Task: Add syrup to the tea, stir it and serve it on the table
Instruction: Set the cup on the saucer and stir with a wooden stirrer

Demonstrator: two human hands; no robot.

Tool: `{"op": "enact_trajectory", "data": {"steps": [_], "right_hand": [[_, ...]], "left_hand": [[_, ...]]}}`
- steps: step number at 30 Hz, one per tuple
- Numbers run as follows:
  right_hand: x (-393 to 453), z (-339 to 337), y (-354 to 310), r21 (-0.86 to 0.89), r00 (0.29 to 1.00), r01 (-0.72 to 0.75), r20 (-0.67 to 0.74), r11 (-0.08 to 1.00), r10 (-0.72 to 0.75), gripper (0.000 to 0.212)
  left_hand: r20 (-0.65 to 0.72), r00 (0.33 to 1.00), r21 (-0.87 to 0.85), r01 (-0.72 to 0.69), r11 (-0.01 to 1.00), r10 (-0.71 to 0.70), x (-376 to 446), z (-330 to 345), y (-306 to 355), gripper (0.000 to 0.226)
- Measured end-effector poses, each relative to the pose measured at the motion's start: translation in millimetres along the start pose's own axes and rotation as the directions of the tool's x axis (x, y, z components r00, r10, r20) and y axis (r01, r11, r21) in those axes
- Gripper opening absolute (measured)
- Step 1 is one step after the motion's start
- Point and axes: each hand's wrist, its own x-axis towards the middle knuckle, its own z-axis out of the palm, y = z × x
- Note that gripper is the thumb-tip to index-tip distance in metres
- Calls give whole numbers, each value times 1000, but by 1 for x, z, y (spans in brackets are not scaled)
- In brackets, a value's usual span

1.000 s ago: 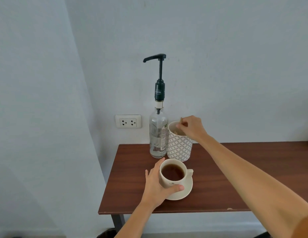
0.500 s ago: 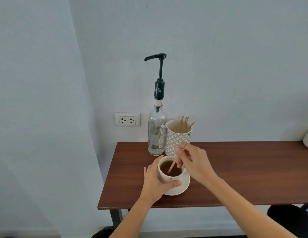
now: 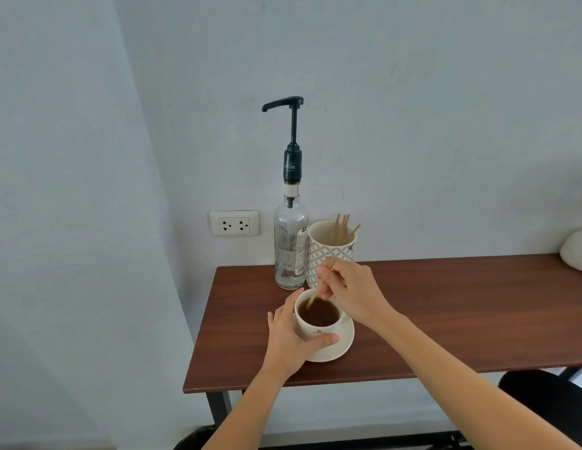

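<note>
A cream cup of dark tea (image 3: 318,319) sits on a cream saucer (image 3: 343,344) near the left end of the brown table (image 3: 445,313). My left hand (image 3: 291,339) wraps around the cup's left and front side. My right hand (image 3: 351,292) pinches a thin wooden stir stick (image 3: 315,295) whose lower end dips into the tea. Behind the cup stands a clear glass syrup bottle (image 3: 290,245) with a tall dark pump, its spout pointing left.
A patterned white holder (image 3: 328,251) with several wooden sticks stands right of the bottle, against the wall. A wall socket (image 3: 234,223) is left of the bottle. A white rounded object (image 3: 578,251) sits at the table's far right. A dark chair (image 3: 543,404) is below the table's right.
My right hand took a stick from the holder, brought it down to the cup, and now holds its tip in the tea. My left hand has stayed on the cup.
</note>
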Motion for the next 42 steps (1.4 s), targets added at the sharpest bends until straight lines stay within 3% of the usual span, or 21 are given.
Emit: {"op": "enact_trajectory", "data": {"steps": [5,9,11,15,20,22,25,30,32,35,36,39,42], "right_hand": [[5,-9,6,-270,1000,-11,-14,963,7,33],[2,0,-5,-7,998,-11,58,1000,11,29],[6,-3,-5,-34,999,-7,31,999,8,28],[8,-10,2,-272,999,-17,39,962,29,36],[2,5,-9,-4,994,-20,107,1000,20,28],[8,3,-7,-76,999,6,51,997,-2,26],[11,-4,1,-324,999,-14,35,946,27,34],[2,6,-6,12,996,-56,71,998,55,29],[5,3,-4,-56,1000,-20,1,998,20,27],[6,-4,4,-309,998,-55,-26,949,49,30],[5,-5,5,-287,997,-75,-9,955,75,32],[1,1,-5,15,991,-125,44,992,124,31],[7,1,-7,-44,998,-51,-33,998,50,29]], "left_hand": [[-2,1000,-9,-13,1000,13,0,0,-1,95],[1,1000,7,-10,1000,10,0,0,-1,97],[3,1000,4,-18,1000,18,1,1,-1,98],[-4,999,-9,-36,999,36,0,1,-2,95],[10,1000,11,-15,1000,15,2,2,-2,97],[10,1000,9,-18,1000,18,2,1,-3,96],[10,1000,-1,-22,1000,22,2,1,-2,94],[22,1000,4,-17,1000,17,1,0,-1,96],[18,1000,8,-23,1000,22,1,0,-1,95],[12,1000,4,-26,1000,26,1,0,-1,93],[11,1000,0,-26,1000,26,1,0,-1,93],[16,1000,-6,-18,1000,19,1,-1,0,95],[19,1000,4,-17,1000,17,0,0,0,94]]}}
